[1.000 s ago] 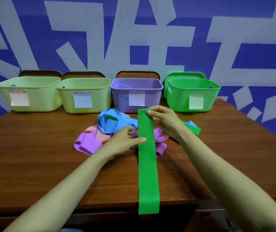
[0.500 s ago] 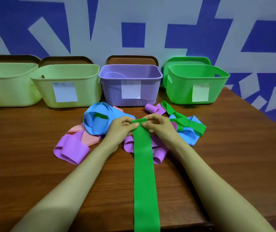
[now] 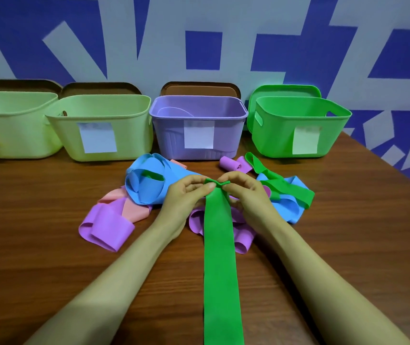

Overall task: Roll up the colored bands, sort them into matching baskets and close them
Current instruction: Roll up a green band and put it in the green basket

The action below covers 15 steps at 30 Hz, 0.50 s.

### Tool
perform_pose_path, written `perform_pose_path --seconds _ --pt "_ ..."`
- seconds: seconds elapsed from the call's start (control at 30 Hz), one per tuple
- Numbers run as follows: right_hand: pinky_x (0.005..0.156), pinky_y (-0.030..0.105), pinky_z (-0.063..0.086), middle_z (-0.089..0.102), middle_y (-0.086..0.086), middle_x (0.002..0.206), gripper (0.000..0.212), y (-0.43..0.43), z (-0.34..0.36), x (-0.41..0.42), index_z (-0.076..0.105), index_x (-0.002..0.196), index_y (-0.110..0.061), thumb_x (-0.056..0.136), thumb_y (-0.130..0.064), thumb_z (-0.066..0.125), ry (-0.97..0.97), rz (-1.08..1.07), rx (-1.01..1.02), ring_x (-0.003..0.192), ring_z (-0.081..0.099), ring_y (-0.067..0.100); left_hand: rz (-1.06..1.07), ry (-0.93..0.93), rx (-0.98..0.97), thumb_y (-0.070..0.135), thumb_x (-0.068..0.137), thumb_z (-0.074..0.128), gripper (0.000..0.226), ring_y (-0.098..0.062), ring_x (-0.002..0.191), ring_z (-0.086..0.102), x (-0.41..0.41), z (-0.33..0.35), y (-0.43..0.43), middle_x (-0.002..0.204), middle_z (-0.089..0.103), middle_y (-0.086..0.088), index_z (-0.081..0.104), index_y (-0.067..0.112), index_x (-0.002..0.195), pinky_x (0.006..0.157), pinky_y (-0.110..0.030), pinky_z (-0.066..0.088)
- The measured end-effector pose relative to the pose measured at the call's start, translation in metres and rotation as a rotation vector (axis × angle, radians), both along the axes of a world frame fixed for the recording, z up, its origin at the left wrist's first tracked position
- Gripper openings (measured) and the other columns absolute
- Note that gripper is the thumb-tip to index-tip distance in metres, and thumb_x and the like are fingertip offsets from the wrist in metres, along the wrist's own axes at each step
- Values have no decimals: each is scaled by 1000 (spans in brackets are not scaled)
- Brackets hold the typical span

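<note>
Now | left hand (image 3: 184,195) and right hand (image 3: 246,192) each pinch the folded end of the green band (image 3: 220,257), fingers curled, just in front of the purple basket (image 3: 169,135) | advice: keep edges aligned, roll tightly away from that basket, tension even

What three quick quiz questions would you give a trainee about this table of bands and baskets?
1. True or false: the left hand and the right hand both pinch the far end of the green band.
2. The small purple roll lies: A) inside a basket, B) on the table, C) under the left hand.
3. Fill in: the lid leaning behind the green basket is coloured ____.
Key: 1 true; 2 B; 3 green.
</note>
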State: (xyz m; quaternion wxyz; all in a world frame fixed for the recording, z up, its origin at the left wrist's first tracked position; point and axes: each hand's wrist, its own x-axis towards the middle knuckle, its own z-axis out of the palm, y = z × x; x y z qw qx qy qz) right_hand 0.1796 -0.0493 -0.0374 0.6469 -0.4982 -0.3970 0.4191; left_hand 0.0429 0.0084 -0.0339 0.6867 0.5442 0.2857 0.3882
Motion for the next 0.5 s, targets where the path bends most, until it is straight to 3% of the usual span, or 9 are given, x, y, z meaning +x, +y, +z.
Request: perform_pose_path --seconds 0.27,0.5 --pt "65 20 49 63 -2 75 31 2 -1 1 62 77 -12 87 11 45 10 12 -36 71 59 9 100 141 177 1 81 70 15 -18 89 67 -1 -4 0 89 72 -6 69 14 88 83 -30 55" --pt "55 17 48 63 0 68 34 -3 5 7 67 74 -11 87 9 42 -90 27 -38 65 61 8 -16 4 -75 -8 84 60 14 -15 73 70 0 -1 2 81 73 -7 65 3 91 69 -22 58"
